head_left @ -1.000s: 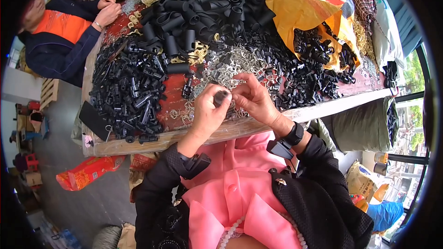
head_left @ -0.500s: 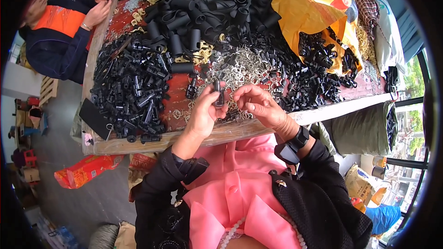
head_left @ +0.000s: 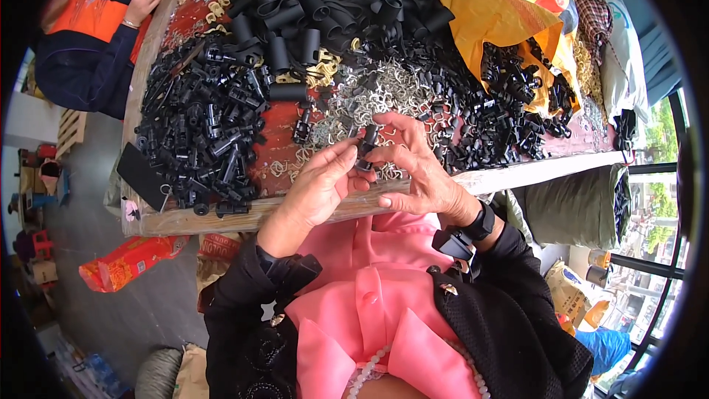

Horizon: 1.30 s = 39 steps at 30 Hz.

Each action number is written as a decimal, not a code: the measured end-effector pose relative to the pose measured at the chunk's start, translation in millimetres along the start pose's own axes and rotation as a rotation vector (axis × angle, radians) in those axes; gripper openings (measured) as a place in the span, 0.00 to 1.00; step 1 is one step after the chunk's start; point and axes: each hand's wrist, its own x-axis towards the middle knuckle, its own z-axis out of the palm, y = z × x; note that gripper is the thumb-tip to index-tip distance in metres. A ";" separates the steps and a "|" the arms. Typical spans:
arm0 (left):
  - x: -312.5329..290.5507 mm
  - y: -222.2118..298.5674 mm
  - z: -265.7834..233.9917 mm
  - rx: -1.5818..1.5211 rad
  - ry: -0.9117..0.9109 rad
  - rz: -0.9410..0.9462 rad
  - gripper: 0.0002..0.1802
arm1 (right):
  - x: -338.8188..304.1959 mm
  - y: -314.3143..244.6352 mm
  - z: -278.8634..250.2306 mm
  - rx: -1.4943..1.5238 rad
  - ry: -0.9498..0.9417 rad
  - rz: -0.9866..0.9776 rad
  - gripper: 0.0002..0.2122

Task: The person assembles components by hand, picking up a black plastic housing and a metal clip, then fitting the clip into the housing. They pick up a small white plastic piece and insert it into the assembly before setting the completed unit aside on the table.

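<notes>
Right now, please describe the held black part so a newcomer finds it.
Find the red tabletop, then its near wooden edge by the pink shirt. Just beyond that edge, the left hand holds a small black part, with the right hand beside it. Unlike the heaped black parts, it is off the table.

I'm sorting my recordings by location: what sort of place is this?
Probably a small workshop handling parts in bulk. The worktable bears heaps of black tubes and small silver-coloured pieces, and a second person is at its left side.
</notes>
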 end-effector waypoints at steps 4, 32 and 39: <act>-2.4 -0.9 4.1 0.030 -0.019 0.010 0.18 | 2.2 -2.2 0.1 -0.083 -0.009 -0.039 0.25; 4.2 -5.1 -28.9 -0.199 0.138 -0.033 0.11 | 0.3 58.9 -5.7 -0.689 -0.010 0.266 0.13; 1.5 -2.2 -25.8 -0.038 0.107 0.024 0.10 | -3.6 83.1 1.5 -0.732 -0.063 0.236 0.08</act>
